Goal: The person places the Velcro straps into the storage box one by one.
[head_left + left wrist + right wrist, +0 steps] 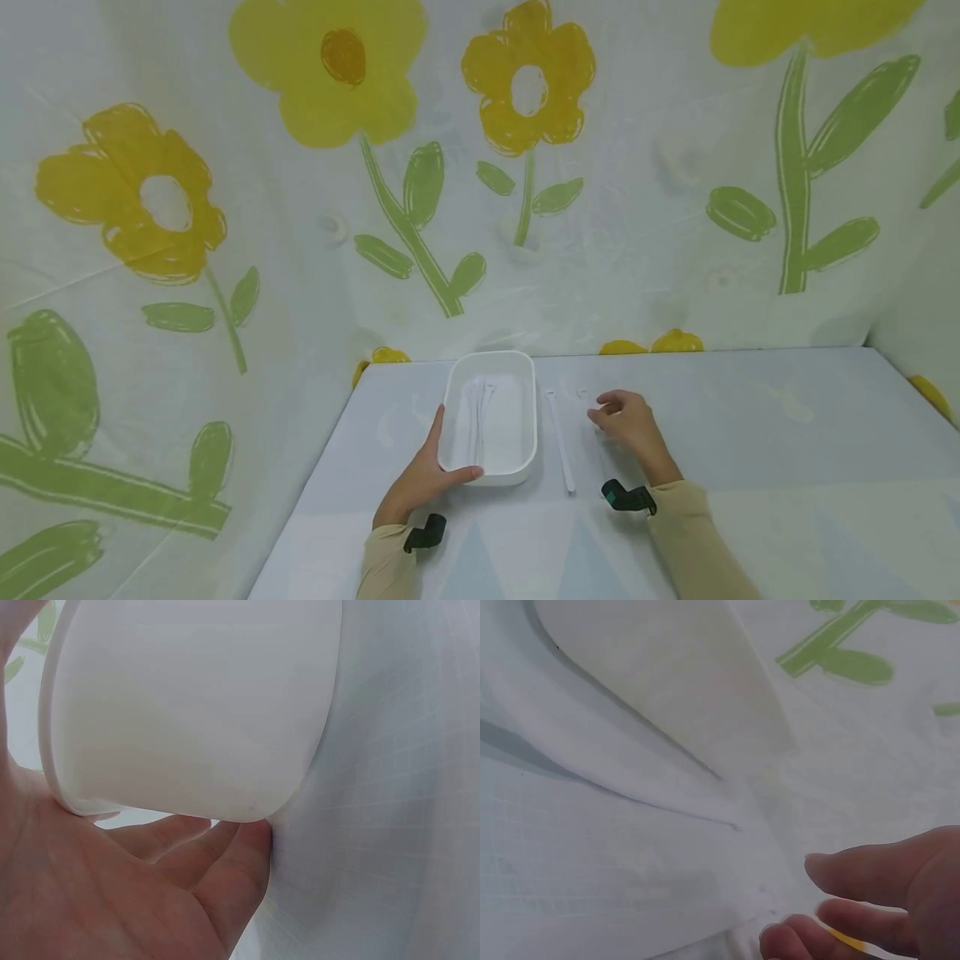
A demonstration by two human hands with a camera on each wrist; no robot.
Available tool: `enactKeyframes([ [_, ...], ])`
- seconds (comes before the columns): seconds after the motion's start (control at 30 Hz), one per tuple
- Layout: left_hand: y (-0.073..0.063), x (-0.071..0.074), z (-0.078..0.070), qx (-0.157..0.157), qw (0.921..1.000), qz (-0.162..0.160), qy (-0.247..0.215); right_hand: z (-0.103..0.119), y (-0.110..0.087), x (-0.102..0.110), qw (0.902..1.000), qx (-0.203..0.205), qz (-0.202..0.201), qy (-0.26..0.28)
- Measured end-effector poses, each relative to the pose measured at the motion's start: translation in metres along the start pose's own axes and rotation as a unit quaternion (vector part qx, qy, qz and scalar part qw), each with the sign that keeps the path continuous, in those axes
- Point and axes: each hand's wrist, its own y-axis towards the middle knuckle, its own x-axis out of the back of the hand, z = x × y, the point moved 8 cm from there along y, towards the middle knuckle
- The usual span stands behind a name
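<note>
A white rectangular tray (500,479) with rounded corners stands on the table. My left hand (427,477) holds its near left corner, thumb at the near rim and fingers along the left side; the left wrist view shows these fingers against the outer wall. Several slim white sticks (480,421) lie inside the tray, toward its left. Right of it, a long white stick (560,442) with a small wider far end lies on the table. A fainter second stick (582,394) lies beside my right hand (630,427), whose fingers are loosely bent, with nothing visible between the fingertips.
The pale table (787,433) extends to the right of my hands. Its far edge meets a hanging white cloth (630,275) with yellow flowers, which also closes off the left and right sides.
</note>
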Motion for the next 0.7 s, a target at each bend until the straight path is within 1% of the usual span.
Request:
enactKeyframes([
  [0.33,0.0015,-0.0005,0.0032,-0.003,1.0000,-0.002,0.001,-0.0046,0.0006,-0.0063,0.9997,-0.010,0.007,-0.021],
  [0.7,-0.0005,0.0000,-0.0002,-0.006,1.0000,-0.004,0.004,-0.0044,-0.0006,-0.0104,0.9988,-0.011,0.004,-0.047],
])
